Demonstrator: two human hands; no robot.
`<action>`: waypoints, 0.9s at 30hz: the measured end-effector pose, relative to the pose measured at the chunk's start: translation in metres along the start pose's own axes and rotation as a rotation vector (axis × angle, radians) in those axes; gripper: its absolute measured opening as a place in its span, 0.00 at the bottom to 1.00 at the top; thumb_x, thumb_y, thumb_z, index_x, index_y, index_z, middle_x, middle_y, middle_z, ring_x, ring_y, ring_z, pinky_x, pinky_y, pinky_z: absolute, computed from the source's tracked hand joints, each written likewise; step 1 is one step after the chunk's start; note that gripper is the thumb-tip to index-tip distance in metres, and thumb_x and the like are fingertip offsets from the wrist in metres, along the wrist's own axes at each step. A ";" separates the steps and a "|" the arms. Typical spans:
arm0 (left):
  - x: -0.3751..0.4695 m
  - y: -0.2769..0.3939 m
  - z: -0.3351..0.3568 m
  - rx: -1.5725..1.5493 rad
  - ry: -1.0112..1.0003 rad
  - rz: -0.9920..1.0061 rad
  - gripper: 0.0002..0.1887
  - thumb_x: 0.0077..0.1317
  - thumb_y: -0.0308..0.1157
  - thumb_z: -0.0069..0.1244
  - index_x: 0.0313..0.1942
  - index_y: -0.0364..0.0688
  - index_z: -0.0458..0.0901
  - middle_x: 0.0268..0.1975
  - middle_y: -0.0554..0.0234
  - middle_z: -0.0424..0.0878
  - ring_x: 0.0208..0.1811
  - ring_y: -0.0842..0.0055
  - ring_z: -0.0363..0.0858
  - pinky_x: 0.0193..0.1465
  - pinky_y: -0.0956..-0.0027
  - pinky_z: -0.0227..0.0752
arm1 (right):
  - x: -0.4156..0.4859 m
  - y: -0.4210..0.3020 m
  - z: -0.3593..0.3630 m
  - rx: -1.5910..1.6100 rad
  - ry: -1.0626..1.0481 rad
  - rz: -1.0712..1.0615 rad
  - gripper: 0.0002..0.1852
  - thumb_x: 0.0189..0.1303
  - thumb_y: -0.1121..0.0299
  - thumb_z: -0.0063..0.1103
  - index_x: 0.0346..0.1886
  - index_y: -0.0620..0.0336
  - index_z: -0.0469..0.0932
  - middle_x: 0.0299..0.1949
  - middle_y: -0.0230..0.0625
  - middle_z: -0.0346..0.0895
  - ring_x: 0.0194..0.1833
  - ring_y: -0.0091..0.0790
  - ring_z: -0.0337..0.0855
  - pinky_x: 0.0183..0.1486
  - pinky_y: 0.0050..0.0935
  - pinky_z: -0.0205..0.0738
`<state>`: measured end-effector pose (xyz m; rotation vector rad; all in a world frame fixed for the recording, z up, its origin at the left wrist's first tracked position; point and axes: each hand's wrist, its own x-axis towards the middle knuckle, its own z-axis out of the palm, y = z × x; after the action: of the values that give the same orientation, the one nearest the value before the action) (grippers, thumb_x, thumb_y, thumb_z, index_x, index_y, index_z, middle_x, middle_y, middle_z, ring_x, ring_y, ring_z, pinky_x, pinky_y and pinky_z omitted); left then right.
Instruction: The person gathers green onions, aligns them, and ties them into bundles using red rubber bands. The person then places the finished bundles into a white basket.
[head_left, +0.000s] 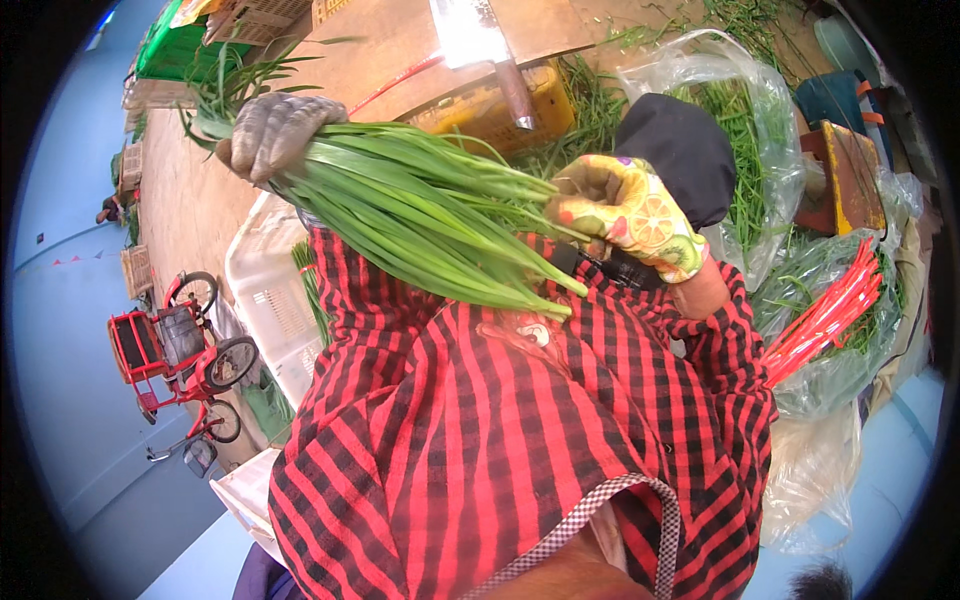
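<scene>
A bunch of green chive-like leaves (420, 202) lies across in front of my chest. My left hand (281, 135), in a soiled grey glove, is closed around the bunch near its leafy tips. At the pale stem ends, my right hand (626, 217), in a yellow fruit-patterned glove, has its fingers curled on a few stems; its fingertips are partly hidden. Beyond my hands, a cleaver with a wooden handle (514, 94) rests on a wooden board (375, 45), its blade bright with glare. A bundle of red plastic ties (825, 319) is at the right.
A yellow crate (555, 112) stands below the board's edge. At the left is a white plastic crate (262, 277) with greens. Clear plastic bags (784, 142) of greens and a rusty metal box (851, 180) are at the right. A red tricycle (180, 345) stands farther left.
</scene>
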<state>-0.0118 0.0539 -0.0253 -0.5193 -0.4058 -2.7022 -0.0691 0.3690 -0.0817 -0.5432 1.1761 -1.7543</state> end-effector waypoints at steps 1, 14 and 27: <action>0.001 0.003 -0.003 -0.001 0.004 0.003 0.10 0.58 0.38 0.53 0.20 0.50 0.73 0.21 0.81 0.76 0.25 0.85 0.77 0.38 0.77 0.71 | -0.007 -0.009 -0.003 0.029 0.036 0.120 0.18 0.55 0.64 0.66 0.44 0.65 0.77 0.33 0.33 0.78 0.33 0.21 0.78 0.32 0.19 0.73; 0.000 -0.003 0.007 0.009 -0.016 0.001 0.10 0.57 0.37 0.53 0.20 0.50 0.73 0.21 0.81 0.77 0.26 0.85 0.77 0.39 0.76 0.72 | 0.038 -0.003 -0.012 0.028 -0.201 -0.287 0.41 0.56 0.53 0.63 0.65 0.70 0.58 0.52 0.43 0.72 0.49 0.27 0.75 0.50 0.23 0.70; -0.003 0.078 0.008 0.131 -0.020 0.123 0.10 0.57 0.37 0.54 0.21 0.49 0.73 0.22 0.80 0.77 0.27 0.85 0.77 0.40 0.75 0.72 | -0.002 0.062 -0.043 -1.675 0.188 -0.088 0.10 0.60 0.58 0.51 0.34 0.53 0.74 0.25 0.37 0.76 0.30 0.43 0.79 0.31 0.41 0.71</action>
<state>0.0237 -0.0130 -0.0033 -0.5167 -0.5337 -2.5344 -0.0727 0.3842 -0.1550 -1.3450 2.6291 -0.4676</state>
